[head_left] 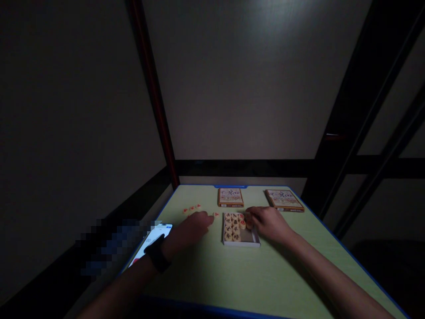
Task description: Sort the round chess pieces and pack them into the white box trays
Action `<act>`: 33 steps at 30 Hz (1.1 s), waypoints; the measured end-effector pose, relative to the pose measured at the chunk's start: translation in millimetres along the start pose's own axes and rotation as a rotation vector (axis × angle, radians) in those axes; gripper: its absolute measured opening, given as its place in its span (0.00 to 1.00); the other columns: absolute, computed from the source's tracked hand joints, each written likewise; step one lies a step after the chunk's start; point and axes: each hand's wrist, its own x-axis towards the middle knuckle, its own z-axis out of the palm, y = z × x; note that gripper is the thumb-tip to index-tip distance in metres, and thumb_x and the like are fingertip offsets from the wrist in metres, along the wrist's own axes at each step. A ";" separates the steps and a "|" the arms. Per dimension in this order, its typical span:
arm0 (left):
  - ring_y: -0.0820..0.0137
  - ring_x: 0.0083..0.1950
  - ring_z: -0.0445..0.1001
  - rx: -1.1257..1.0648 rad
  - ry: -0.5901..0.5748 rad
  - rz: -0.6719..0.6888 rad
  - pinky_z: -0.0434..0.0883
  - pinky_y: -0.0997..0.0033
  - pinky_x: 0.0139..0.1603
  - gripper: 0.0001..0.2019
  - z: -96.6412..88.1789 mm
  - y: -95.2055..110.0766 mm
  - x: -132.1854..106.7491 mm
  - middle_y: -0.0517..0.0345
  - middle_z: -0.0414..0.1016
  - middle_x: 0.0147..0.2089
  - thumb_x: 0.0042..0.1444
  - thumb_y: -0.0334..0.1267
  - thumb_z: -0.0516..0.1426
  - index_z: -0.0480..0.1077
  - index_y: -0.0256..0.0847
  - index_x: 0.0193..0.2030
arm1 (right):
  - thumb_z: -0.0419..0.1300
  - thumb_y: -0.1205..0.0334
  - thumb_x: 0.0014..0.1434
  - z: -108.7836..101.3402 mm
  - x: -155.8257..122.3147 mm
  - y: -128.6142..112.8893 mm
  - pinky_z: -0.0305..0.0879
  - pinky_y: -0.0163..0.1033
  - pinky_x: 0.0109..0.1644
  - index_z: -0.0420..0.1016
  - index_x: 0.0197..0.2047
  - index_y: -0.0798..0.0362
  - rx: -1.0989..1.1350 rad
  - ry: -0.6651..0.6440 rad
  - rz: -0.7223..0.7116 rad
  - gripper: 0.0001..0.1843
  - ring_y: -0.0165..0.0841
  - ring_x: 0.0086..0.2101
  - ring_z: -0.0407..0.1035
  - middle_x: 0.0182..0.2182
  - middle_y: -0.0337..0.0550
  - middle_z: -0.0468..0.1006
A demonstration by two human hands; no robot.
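A shallow white box tray (244, 244) lies on the table, partly filled with round wooden Chinese chess pieces (235, 230), black-marked ones in the two left columns and red-marked ones beside them. At its upper right side my right hand (270, 223) has its fingers closed on a Chinese chess piece (248, 224), partly hidden by them. My left hand (194, 227), with a dark band on the wrist, is low over the table left of the tray, fingers curled; what is in them is hidden. Just beyond its fingertips lies a loose red-marked piece (216, 214).
Several red-marked pieces (191, 208) lie in a row at the back left. Two printed flat boxes stand behind, one at the centre (230, 197) and another at the right (284, 200). A lit phone (156, 235) rests at the left edge. Walls enclose the table's far side.
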 end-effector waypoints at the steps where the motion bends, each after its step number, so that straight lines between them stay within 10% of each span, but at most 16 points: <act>1: 0.63 0.46 0.74 -0.011 0.009 0.008 0.71 0.63 0.49 0.10 -5.4 5.7 4.8 0.49 0.75 0.45 0.60 0.26 0.51 0.70 0.38 0.45 | 0.51 0.67 0.59 1.5 0.1 -0.8 0.61 0.36 0.36 0.79 0.36 0.53 0.065 0.018 -0.005 0.14 0.36 0.32 0.75 0.31 0.46 0.83; 7: 0.65 0.52 0.74 -0.188 0.265 0.071 0.69 0.63 0.59 0.12 -30.6 54.3 50.1 0.51 0.78 0.48 0.61 0.28 0.53 0.74 0.40 0.47 | 0.59 0.56 0.57 17.3 4.8 -6.1 0.70 0.39 0.36 0.77 0.48 0.56 0.768 0.117 0.105 0.18 0.34 0.29 0.74 0.30 0.43 0.82; 14: 0.61 0.53 0.75 -0.335 0.388 -0.029 0.70 0.62 0.57 0.14 -18.0 82.7 80.7 0.52 0.80 0.51 0.60 0.30 0.56 0.76 0.43 0.51 | 0.76 0.54 0.42 18.0 9.3 7.9 0.76 0.46 0.46 0.77 0.44 0.55 1.370 0.116 0.246 0.26 0.39 0.35 0.79 0.37 0.48 0.84; 27: 0.69 0.35 0.76 -1.107 0.595 -0.309 0.72 0.72 0.36 0.14 16.6 57.5 94.3 0.56 0.79 0.35 0.44 0.31 0.68 0.74 0.38 0.39 | 0.74 0.47 0.44 13.6 10.7 20.4 0.76 0.48 0.44 0.82 0.41 0.56 1.203 0.097 0.214 0.26 0.39 0.35 0.77 0.34 0.49 0.83; 33: 0.68 0.40 0.79 -1.423 0.621 -0.313 0.75 0.68 0.46 0.15 11.2 48.5 86.9 0.53 0.81 0.38 0.43 0.36 0.70 0.73 0.37 0.36 | 0.73 0.46 0.45 10.5 8.5 16.5 0.75 0.48 0.46 0.83 0.41 0.55 1.082 0.088 0.139 0.25 0.39 0.37 0.77 0.41 0.50 0.81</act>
